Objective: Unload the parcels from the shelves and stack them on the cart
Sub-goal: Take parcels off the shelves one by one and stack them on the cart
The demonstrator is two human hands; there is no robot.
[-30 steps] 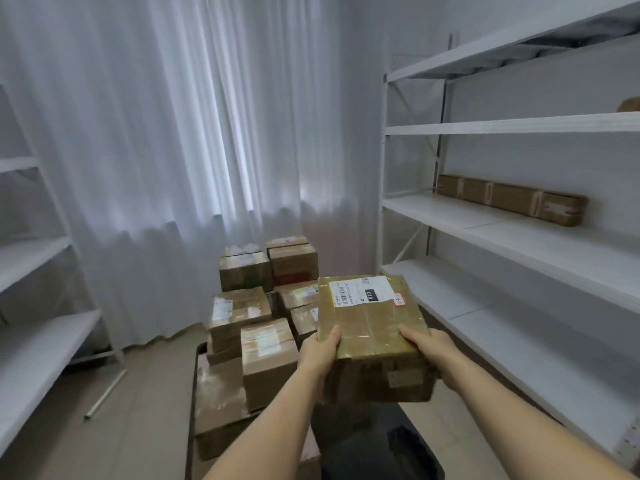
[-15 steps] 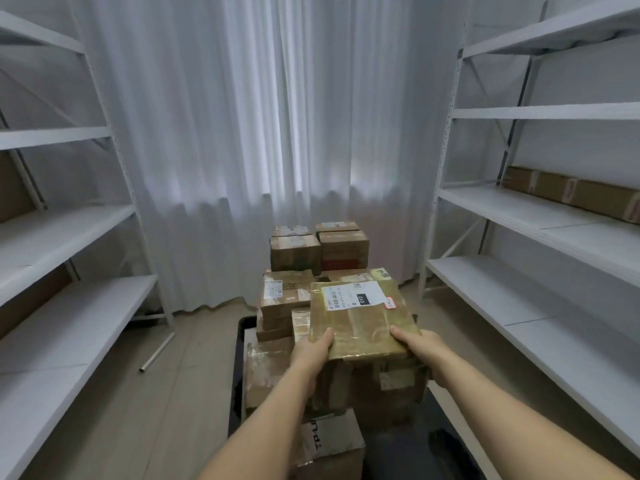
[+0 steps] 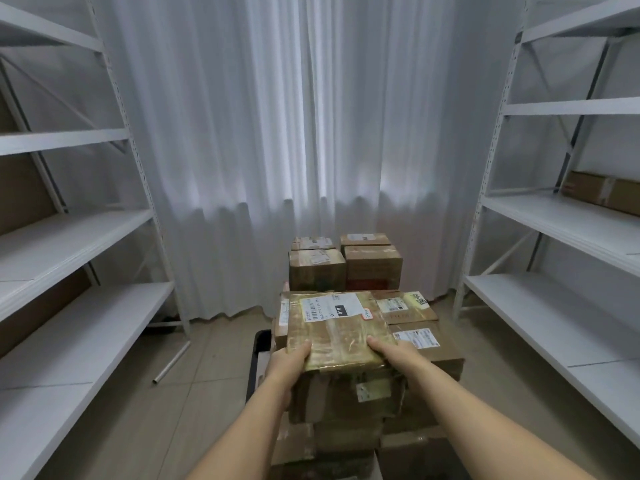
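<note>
Taped parcel point(image 3: 337, 327) gripped at near corners by left hand point(image 3: 289, 363) and right hand point(image 3: 393, 356), long axis pointing away, over cart point(image 3: 258, 344) stack's near-left corner.

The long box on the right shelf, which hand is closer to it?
Right. The right hand grips the taped parcel on the side toward the long box; the left hand grips the opposite side.
</note>
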